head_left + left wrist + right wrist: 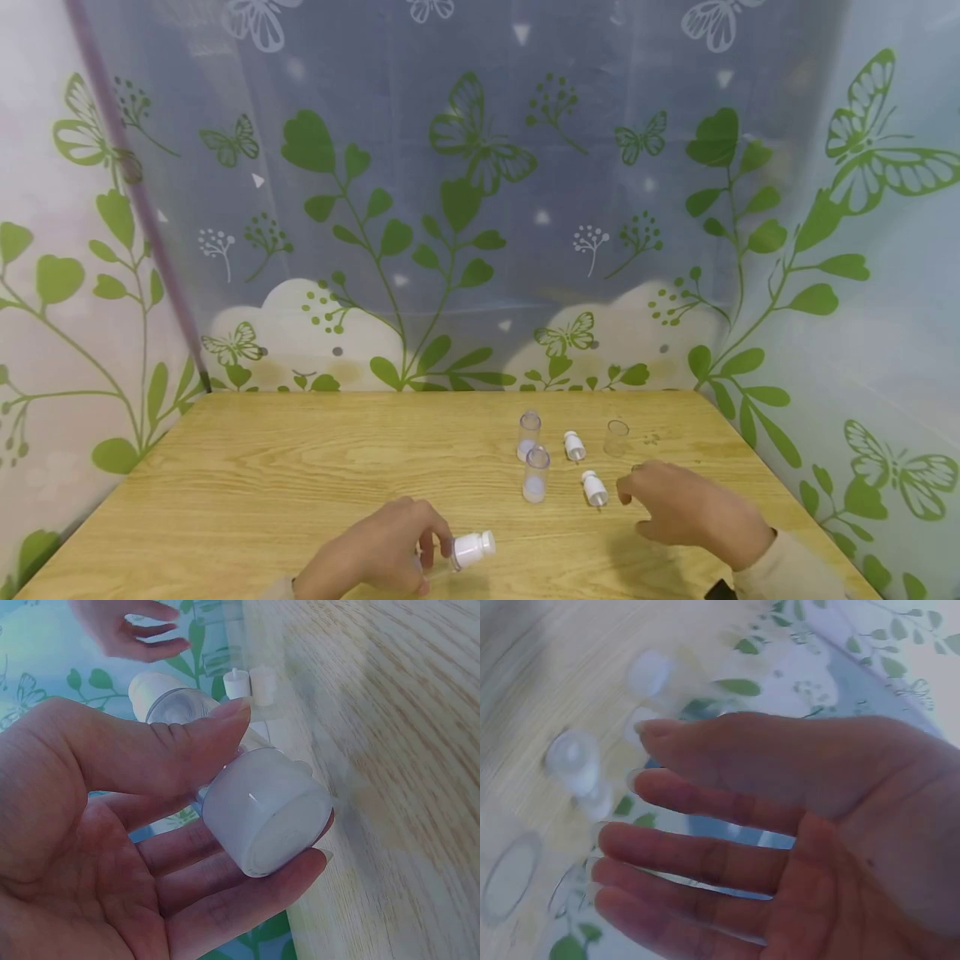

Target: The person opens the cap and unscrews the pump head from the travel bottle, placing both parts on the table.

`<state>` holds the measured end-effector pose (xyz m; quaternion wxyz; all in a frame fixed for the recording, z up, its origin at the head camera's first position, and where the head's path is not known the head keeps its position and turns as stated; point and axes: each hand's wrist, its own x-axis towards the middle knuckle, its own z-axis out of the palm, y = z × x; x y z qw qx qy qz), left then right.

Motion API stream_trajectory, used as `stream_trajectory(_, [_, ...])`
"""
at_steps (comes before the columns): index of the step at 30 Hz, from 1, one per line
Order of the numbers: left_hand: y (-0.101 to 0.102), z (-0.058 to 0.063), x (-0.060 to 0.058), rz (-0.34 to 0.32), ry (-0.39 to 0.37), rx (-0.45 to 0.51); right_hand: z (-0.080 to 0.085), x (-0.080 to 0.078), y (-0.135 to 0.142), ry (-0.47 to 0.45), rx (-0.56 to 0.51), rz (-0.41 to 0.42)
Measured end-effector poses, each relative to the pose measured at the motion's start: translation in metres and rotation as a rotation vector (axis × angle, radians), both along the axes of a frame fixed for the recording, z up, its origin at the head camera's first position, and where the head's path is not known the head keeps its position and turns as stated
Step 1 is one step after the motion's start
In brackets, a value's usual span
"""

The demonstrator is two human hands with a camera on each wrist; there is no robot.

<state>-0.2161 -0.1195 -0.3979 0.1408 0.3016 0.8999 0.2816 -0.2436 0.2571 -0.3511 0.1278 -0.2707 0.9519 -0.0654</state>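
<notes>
My left hand (386,546) grips a small clear bottle low over the front of the table, with its white pump top (472,550) pointing right. Thumb and fingers wrap the bottle in the left wrist view, where its whitish base (262,810) faces the camera. Over the table's right side, my right hand (693,508) holds nothing, its fingers loosely extended. Just left of its fingertips lies a white pump top (594,489), with a second white pump top (574,446) behind it. Farther back is a clear, cup-like cover (617,439).
Two clear bottles without tops, a nearer one (536,475) and a farther one (529,436), stand upright left of the white pieces. A wooden table (300,467) spans the front. Printed curtains (480,250) enclose its back and sides. A dark object (721,591) shows at the bottom edge.
</notes>
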Motion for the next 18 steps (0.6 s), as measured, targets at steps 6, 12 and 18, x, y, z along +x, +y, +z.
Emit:
stream_trajectory(6, [0.001, 0.000, 0.001, 0.010, -0.019, 0.008, 0.007, 0.007, -0.022, 0.034, -0.064, 0.133])
stream_trajectory(12, [0.001, 0.000, 0.002, 0.014, -0.012, 0.009, 0.011, 0.010, -0.043, 0.040, -0.119, 0.191])
stream_trajectory(18, [0.002, 0.001, 0.004, 0.029, -0.003, -0.003, 0.012, 0.011, -0.062, 0.024, -0.158, 0.241])
